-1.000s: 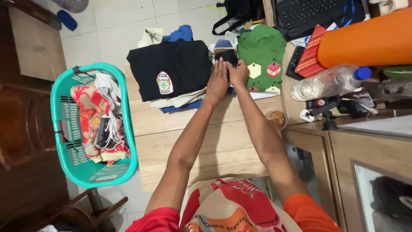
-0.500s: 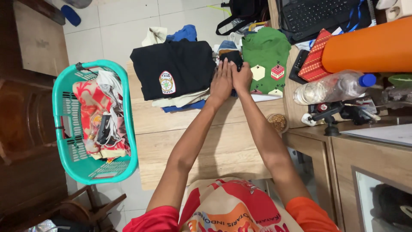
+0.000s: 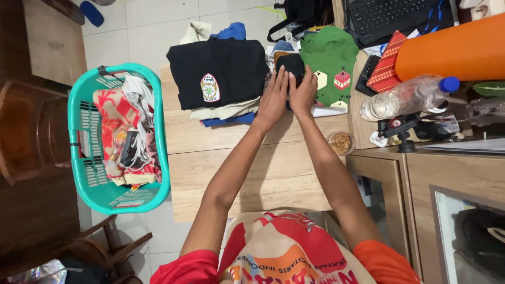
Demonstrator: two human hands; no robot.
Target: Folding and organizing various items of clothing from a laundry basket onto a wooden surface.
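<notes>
Both hands lie flat, side by side, on a small folded black garment (image 3: 292, 64) that tops a narrow stack at the far side of the wooden table (image 3: 231, 173). My left hand (image 3: 273, 98) covers its left part, my right hand (image 3: 303, 92) its right part, fingers together and pointing away from me. To the left sits a stack topped by a folded black shirt with a badge (image 3: 218, 72). To the right lies a folded green shirt (image 3: 330, 58).
A teal laundry basket (image 3: 84, 173) holding several crumpled clothes stands on the floor at the left. On the right are a plastic bottle (image 3: 407, 97), a small bowl of food (image 3: 340, 142), an orange roll (image 3: 452, 47), a keyboard (image 3: 389, 16) and a wooden cabinet (image 3: 421, 194).
The view has drifted, so everything sits slightly higher and to the right. Both hands have slid a little forward over the black garment and now lie flatter on it.
</notes>
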